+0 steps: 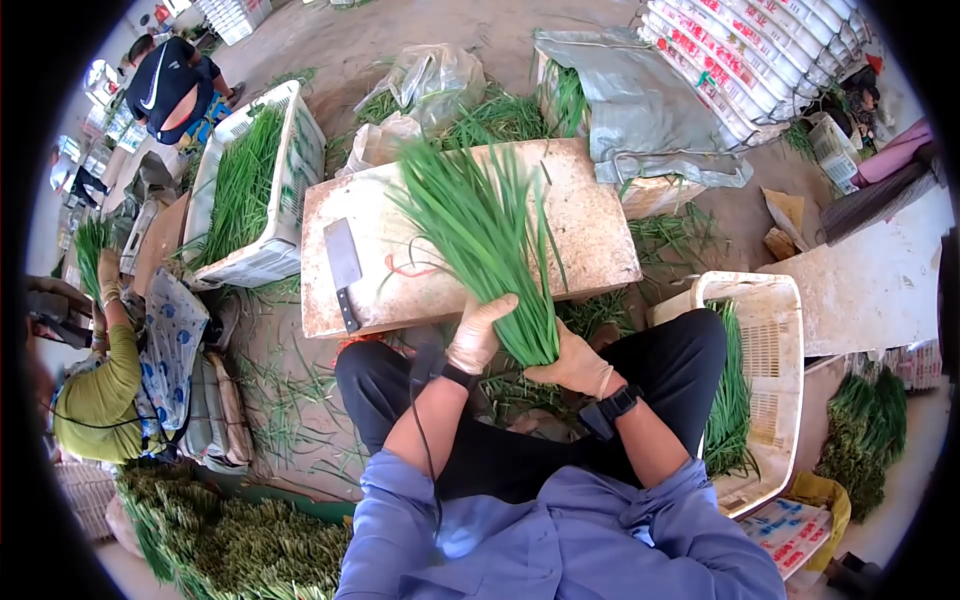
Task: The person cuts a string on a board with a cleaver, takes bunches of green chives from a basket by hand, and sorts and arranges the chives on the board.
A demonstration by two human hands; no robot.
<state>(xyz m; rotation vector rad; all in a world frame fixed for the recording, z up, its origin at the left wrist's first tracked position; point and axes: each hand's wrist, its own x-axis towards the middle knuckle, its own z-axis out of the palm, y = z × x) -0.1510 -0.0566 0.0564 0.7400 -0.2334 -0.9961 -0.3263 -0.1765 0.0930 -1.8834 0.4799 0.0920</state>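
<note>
A bunch of garlic chives (490, 240) is between my two gloved hands, its leaf tips fanned out and blurred over a worn white board (590, 220). My left hand (480, 332) wraps round the stems from the left, thumb across the front. At the cut lower end, my right hand (575, 362) is closed on the same bunch from the right. A cleaver (342, 255) with a black handle lies flat on the board's left side, apart from both hands. Beside the chives, a thin reddish band (410, 268) rests on the board.
White crates of chives stand at left (285, 200) and right (780, 390). A grey sheet (650, 110) covers another container behind the board. A co-worker in a green top (100, 400) holds greens at left. Stacked chives (250, 535) lie at lower left; loose leaves litter the floor.
</note>
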